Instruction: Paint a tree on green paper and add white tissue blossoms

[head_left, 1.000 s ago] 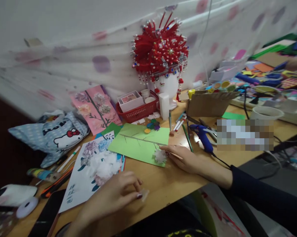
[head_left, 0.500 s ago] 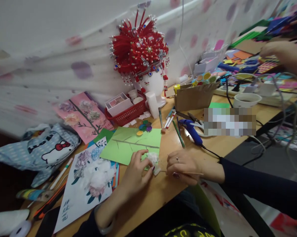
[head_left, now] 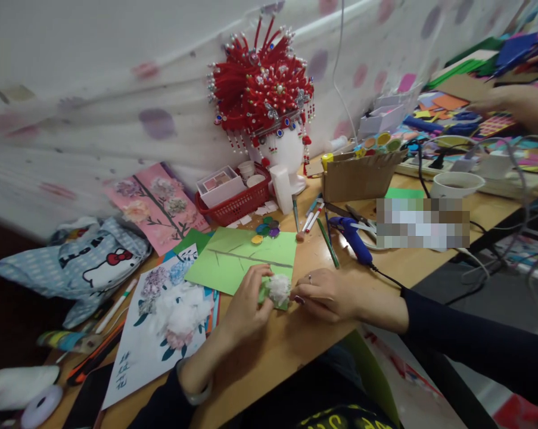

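A fluffy white flower [head_left: 279, 289] lies at the lower right corner of the light green card [head_left: 233, 256], which bears drawn branches. My left hand [head_left: 249, 304] is beside the flower, thumb and fingers apart, resting at the card's edge. My right hand [head_left: 322, 295] is closed on a thin stick, its fingertips close to the flower's right side. Behind the card's top edge lie small coloured discs [head_left: 269, 229]. A blue glue gun [head_left: 354, 239] lies beyond my right hand.
Left of the card are a white flower picture [head_left: 130, 357] and a pink one [head_left: 139, 208]. A red basket [head_left: 237, 207], a red headdress [head_left: 273, 89] and a cardboard box [head_left: 358, 179] stand behind. Another person's hand [head_left: 519, 107] is at right.
My right hand has moved up and closer to the flower, with the stick now tilted. The white flower sits more upright and rounder. The whole view has shifted slightly.
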The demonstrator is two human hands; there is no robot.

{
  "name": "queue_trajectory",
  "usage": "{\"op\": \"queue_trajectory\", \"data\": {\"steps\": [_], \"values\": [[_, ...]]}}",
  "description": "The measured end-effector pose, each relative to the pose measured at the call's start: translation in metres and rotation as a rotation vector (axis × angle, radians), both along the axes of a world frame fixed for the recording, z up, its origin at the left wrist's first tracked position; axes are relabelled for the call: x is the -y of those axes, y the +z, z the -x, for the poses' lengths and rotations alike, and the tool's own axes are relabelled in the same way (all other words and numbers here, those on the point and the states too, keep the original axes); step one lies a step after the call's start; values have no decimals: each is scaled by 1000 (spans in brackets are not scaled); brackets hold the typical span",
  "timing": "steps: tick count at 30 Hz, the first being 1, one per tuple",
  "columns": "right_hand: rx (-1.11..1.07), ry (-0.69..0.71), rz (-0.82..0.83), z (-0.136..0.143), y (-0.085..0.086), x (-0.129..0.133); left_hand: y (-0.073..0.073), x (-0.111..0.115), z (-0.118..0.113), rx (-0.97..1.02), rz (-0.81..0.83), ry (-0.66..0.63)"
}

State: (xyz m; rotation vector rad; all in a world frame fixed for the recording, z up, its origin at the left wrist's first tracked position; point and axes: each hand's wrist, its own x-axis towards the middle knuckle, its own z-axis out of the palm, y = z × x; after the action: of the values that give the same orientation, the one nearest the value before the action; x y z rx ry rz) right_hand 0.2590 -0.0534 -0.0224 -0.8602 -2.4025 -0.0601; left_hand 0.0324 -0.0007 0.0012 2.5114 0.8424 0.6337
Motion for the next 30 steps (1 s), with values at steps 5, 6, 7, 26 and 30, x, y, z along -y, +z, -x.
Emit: {"op": "queue_trajectory", "data": {"steps": [5, 6, 7, 26, 30], "values": [[13, 16, 44, 1, 6, -1, -16, -17, 5, -139, -102, 152], [13, 21, 47, 1, 6, -1, -20, -19, 5, -207, -113, 169], [9, 26, 50, 1, 6, -1, -24, -21, 5, -273, -116, 184], [164, 87, 94, -2, 0, -1, -34, -23, 6, -447, -89, 159], [181, 92, 119, -4, 1, -2, -34, -23, 7, -438, -103, 152]]}}
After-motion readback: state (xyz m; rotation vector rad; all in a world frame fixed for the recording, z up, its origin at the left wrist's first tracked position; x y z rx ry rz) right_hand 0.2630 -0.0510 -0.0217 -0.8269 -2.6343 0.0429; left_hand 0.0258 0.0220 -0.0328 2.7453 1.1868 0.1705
